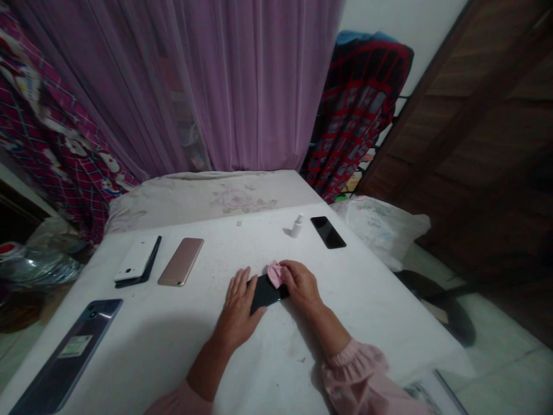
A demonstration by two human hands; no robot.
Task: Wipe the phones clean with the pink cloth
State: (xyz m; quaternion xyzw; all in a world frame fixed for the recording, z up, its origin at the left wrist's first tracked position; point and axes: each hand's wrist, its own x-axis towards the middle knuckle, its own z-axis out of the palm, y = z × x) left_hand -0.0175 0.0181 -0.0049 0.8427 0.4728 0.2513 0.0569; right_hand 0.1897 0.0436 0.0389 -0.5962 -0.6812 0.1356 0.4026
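My left hand lies with spread fingers on the left end of a black smartphone, pinning it to the white table. My right hand pinches a pink cloth and presses it against the phone's upper edge. The phone lies flat, and my hands hide much of it. A small white spray bottle stands farther ahead, beside a second black smartphone.
At the table's left lie a white phone on a black one, a rose-gold phone and a large dark phone. A pale cushion lies beyond the table, with a purple curtain behind it. A plastic bag sits at the right.
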